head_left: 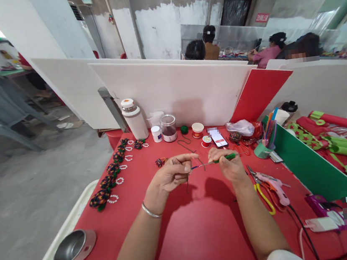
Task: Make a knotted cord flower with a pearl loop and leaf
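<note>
My left hand is closed in a pinch on the end of a thin dark cord held above the red table. My right hand is closed around a green-handled tool whose thin tip points left at the cord. The two hands sit close together over the table's middle. A loop of the cord hangs below my left fingers. A silver bangle circles my left wrist.
Several braided knots with bead rings line the table's left side. A white flask, jars, thread spools and a phone stand at the back. Scissors and a pink glue gun lie right. A steel cup sits front left. People work behind the partitions.
</note>
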The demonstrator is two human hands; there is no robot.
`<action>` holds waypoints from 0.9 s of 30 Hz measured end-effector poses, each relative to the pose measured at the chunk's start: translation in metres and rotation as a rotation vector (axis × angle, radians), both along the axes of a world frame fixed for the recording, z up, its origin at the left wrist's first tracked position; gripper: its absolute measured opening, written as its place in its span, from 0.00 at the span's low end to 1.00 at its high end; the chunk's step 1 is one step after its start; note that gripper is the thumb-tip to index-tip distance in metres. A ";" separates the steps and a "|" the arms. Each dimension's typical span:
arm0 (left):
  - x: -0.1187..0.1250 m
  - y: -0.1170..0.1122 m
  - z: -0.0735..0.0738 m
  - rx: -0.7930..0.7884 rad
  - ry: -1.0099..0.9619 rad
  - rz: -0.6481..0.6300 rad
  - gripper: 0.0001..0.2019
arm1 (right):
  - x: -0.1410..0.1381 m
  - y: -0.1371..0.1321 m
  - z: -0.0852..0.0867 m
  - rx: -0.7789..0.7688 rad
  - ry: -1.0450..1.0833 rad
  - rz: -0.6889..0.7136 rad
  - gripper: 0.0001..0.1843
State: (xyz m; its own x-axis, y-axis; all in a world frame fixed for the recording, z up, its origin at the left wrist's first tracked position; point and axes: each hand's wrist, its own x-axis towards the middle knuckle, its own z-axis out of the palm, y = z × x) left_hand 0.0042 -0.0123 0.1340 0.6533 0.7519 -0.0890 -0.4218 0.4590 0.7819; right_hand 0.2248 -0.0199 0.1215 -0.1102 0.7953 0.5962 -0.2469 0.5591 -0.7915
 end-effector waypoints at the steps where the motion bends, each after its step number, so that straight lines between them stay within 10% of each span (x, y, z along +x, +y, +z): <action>1: 0.004 -0.002 0.001 0.028 0.040 0.053 0.24 | -0.004 -0.001 0.000 0.001 -0.007 -0.003 0.13; 10: 0.039 -0.016 0.000 0.352 0.234 0.649 0.44 | -0.038 -0.018 0.009 0.505 -0.482 -0.633 0.13; 13: 0.036 -0.016 0.001 0.223 0.099 0.533 0.47 | -0.036 -0.020 0.008 0.569 -0.451 -0.677 0.15; 19: 0.017 -0.012 0.009 -0.003 0.012 0.173 0.42 | -0.012 -0.009 0.008 0.320 -0.315 -0.317 0.07; 27: 0.002 -0.003 0.007 0.005 0.025 0.037 0.31 | 0.022 -0.006 0.023 0.259 -0.383 -0.155 0.07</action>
State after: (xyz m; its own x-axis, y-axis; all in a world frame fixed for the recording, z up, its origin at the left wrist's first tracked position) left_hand 0.0059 -0.0151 0.1405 0.6226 0.7760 -0.1010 -0.4187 0.4394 0.7947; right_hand 0.2470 -0.0262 0.1448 -0.2522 0.6508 0.7161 0.1372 0.7566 -0.6393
